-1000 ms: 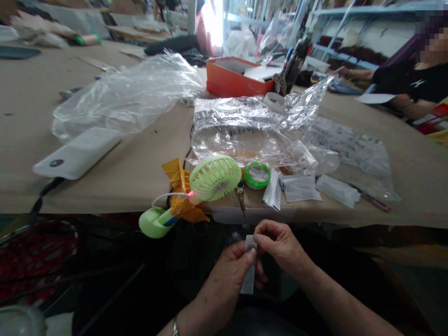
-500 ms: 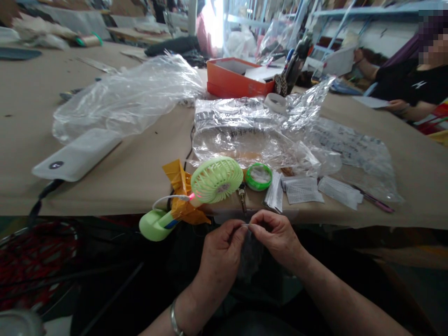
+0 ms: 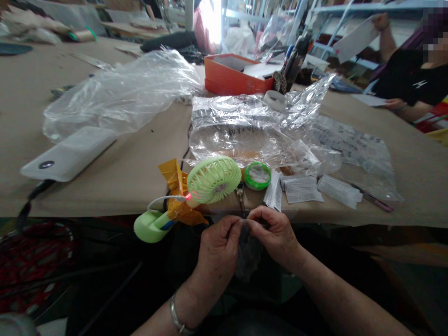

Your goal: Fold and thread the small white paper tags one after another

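Note:
My left hand [image 3: 220, 245] and my right hand [image 3: 273, 235] meet just below the table's front edge, fingertips pinched together on a small thin piece [image 3: 244, 221] that I cannot make out. A dark, gauzy bit [image 3: 247, 254] hangs below the pinch between the hands. A bracelet sits on my left wrist. Just above the hands on the table edge are a green hand fan [image 3: 213, 179] taped down with yellow tape, a green-rimmed round tin [image 3: 257, 175] and small white printed labels [image 3: 301, 188].
Crumpled clear plastic bags [image 3: 252, 133] cover the brown table [image 3: 133, 163]. A white power bank [image 3: 68, 154] lies left, an orange box [image 3: 234, 74] at the back. A second person in black sits at the far right, holding up a sheet.
The white label I held upright a second ago is gone from sight. Both hands rose toward the table edge and now pinch something thin. The other person lifted a sheet higher.

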